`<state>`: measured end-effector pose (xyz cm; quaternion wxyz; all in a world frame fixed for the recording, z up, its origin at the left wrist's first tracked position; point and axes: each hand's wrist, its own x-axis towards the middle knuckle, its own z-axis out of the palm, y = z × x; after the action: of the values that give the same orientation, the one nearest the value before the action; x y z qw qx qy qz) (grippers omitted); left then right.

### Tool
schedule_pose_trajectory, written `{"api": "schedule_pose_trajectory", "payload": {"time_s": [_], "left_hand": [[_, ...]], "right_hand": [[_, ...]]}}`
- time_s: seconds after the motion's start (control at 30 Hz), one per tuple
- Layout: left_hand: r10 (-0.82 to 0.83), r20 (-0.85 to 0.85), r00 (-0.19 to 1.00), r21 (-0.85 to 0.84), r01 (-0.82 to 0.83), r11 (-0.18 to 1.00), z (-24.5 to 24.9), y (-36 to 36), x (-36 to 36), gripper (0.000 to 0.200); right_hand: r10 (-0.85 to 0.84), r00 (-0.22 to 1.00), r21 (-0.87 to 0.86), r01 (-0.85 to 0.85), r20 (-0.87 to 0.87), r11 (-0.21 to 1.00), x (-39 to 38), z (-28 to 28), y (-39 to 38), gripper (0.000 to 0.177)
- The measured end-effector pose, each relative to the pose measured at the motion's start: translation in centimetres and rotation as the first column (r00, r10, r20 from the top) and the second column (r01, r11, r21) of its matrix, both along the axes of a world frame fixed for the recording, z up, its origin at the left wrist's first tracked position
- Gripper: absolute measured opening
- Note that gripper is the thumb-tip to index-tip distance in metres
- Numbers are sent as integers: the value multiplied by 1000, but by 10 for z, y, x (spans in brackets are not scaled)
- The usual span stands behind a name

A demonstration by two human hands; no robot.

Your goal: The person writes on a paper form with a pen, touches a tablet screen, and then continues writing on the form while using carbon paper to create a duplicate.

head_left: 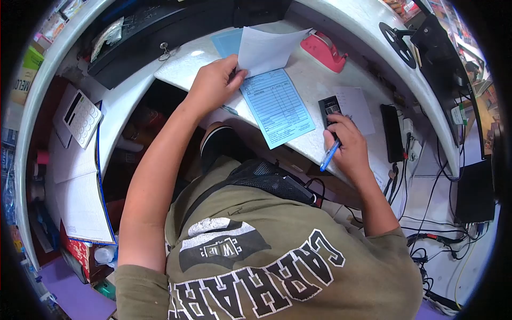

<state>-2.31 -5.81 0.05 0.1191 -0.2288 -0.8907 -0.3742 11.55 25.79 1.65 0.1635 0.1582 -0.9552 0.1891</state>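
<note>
My left hand [216, 82] pinches the lower edge of a white sheet [266, 50], lifted and curling up from a receipt pad. Under it lies a blue printed form [280, 109] with a ruled table, its near end reaching over the desk edge. In my right hand [346, 141], closed, is a blue pen [330, 154] that slants down toward the desk edge. Those fingers overlap a small black box-like item [329, 109] with pale print. A white handwritten paper [354, 106] lies just beyond that hand.
A red tape dispenser [324, 52] stands at the back of the white desk [186, 64]. To the left are a white calculator [81, 118] and an open ruled notebook [82, 205]. A black phone-like device [392, 133], tangled cables [426, 245] and a monitor [448, 74] are on the right.
</note>
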Motion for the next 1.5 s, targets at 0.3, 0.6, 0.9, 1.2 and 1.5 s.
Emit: {"api": "schedule_pose_trajectory", "payload": {"time_s": [0.3,0.6,0.9,1.2,1.5], "left_hand": [[-38,-91,995,34,41,999,-6,-2,-3,24],[-52,-63,997,59,56,997,-4,-3,-3,25],[-51,-26,998,56,52,997,-2,-2,-1,28],[-69,7,998,132,68,989,2,-4,3,41],[-205,42,978,176,195,965,-1,-7,-4,42]], "right_hand": [[225,974,-247,-212,26,946,-39,20,-72,16],[454,889,-31,-453,62,891,-67,15,-61,43],[502,861,7,-504,88,864,-75,5,-67,49],[499,865,-9,-499,41,866,-78,5,-71,46],[418,901,-36,-417,118,908,-82,-14,-66,55]]}}
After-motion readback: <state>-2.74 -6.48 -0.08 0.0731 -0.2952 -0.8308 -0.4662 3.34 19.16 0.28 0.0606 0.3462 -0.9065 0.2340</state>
